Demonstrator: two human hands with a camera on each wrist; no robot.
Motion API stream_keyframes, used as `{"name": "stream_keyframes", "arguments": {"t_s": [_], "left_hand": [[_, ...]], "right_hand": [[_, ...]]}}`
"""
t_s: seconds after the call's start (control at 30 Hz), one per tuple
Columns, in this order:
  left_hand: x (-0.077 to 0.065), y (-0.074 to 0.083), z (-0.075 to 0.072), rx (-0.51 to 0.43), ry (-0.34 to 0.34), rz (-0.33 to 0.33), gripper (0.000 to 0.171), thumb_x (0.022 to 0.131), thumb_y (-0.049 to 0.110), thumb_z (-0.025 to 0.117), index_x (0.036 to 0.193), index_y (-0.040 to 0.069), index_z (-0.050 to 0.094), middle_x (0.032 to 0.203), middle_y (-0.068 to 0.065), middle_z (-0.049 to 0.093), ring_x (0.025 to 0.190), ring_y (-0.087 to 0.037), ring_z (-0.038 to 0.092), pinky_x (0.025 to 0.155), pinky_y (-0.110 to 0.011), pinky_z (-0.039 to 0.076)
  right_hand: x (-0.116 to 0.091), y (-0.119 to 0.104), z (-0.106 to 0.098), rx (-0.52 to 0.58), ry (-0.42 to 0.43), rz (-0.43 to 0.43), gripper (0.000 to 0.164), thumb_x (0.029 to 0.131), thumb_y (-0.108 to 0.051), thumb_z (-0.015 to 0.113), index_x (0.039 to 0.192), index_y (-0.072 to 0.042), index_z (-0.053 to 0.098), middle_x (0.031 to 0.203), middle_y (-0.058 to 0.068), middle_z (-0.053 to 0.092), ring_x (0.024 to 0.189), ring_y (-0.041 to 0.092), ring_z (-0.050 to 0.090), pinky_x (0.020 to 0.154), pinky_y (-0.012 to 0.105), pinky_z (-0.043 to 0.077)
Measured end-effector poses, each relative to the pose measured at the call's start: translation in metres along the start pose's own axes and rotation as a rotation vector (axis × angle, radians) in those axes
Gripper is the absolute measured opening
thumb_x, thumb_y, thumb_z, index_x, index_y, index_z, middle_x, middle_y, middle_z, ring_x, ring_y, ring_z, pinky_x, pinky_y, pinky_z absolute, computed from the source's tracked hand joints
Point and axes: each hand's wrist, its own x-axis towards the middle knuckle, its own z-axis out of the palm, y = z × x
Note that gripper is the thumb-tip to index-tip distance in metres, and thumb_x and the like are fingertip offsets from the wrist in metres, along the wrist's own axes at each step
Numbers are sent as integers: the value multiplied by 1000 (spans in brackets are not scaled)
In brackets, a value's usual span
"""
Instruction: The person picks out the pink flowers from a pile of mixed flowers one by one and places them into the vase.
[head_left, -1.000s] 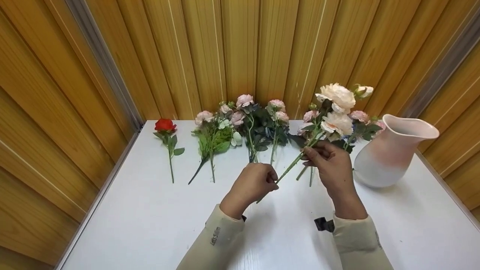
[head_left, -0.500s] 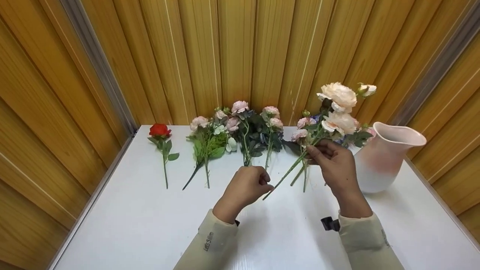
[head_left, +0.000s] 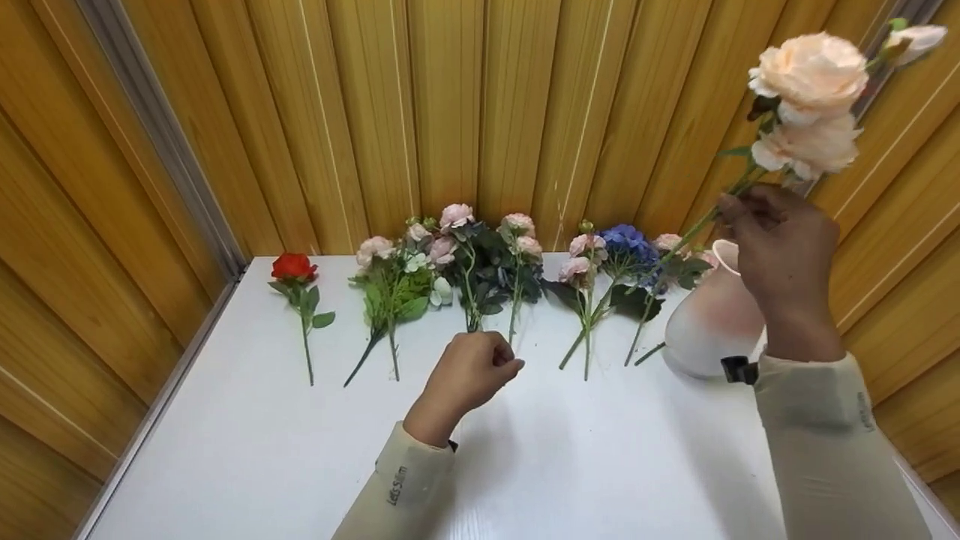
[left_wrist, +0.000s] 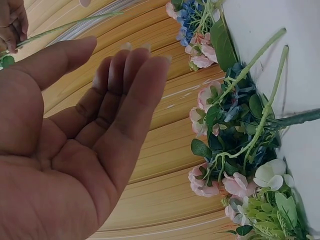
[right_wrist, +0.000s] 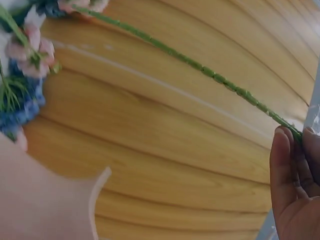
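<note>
High at the right in the head view, my right hand [head_left: 791, 259] pinches the green stem [right_wrist: 215, 76] of an artificial peach flower [head_left: 814, 75] between thumb and fingers. It carries two full blooms and a pale bud [head_left: 915, 43], tilted up to the right. Below hangs the stem's lower part, crossing in front of the flowers by the vase. The pink and white vase [head_left: 705, 330] stands under that hand, which hides part of its mouth. My left hand [head_left: 465, 382] is over the table's middle; its fingers [left_wrist: 132, 102] are loosely bent around nothing.
A red rose [head_left: 294, 267] lies at the table's left. Pink flowers with green leaves [head_left: 397, 296], a dark-leaved pink bunch [head_left: 487, 262] and a blue hydrangea [head_left: 628, 241] lie along the back. Wood-patterned panels [head_left: 442, 112] rise behind the white table [head_left: 247, 465].
My right hand has lifted the peach flower up and to the right, above the vase. The stem's lower end has left my left hand, which stays low over the table.
</note>
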Motion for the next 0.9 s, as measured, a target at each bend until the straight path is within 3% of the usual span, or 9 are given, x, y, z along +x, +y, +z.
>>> {"name": "stream_keyframes", "arguments": {"t_s": [0.33, 0.67, 0.73, 0.8, 0.9], "left_hand": [[-3, 1, 1, -3, -2, -2, 18, 105, 20, 83, 89, 12, 78, 78, 1, 73, 66, -10, 57, 68, -30, 52], [-3, 2, -5, -25, -8, -23, 16, 106, 20, 82, 92, 11, 79, 76, 2, 70, 66, -11, 56, 66, -29, 49], [-4, 2, -5, -32, -10, -27, 16, 106, 20, 82, 93, 11, 79, 76, 2, 71, 66, -11, 57, 65, -29, 49], [-4, 2, -6, -38, -9, -31, 16, 106, 21, 82, 93, 12, 80, 76, 2, 71, 66, -11, 57, 65, -29, 49], [-6, 2, -8, -47, -1, -22, 16, 106, 20, 82, 92, 11, 79, 76, 1, 71, 65, -11, 57, 65, -29, 49]], "right_hand": [[26, -24, -34, -88, 249, -115, 26, 109, -19, 79, 119, 4, 85, 84, -37, 64, 69, -16, 65, 73, 3, 56], [31, -33, -49, -204, 322, -143, 32, 112, -30, 75, 121, -2, 86, 91, -38, 60, 73, -20, 60, 77, 3, 52], [31, -34, -51, -244, 335, -140, 32, 113, -31, 74, 121, -3, 86, 94, -29, 69, 75, -22, 58, 77, 2, 51], [32, -35, -53, -286, 347, -150, 32, 113, -31, 73, 122, -3, 86, 101, -12, 80, 77, -24, 55, 78, 1, 51], [33, -37, -55, -348, 354, -185, 33, 115, -30, 70, 124, -1, 85, 116, 13, 85, 79, -28, 49, 80, -1, 49]]}}
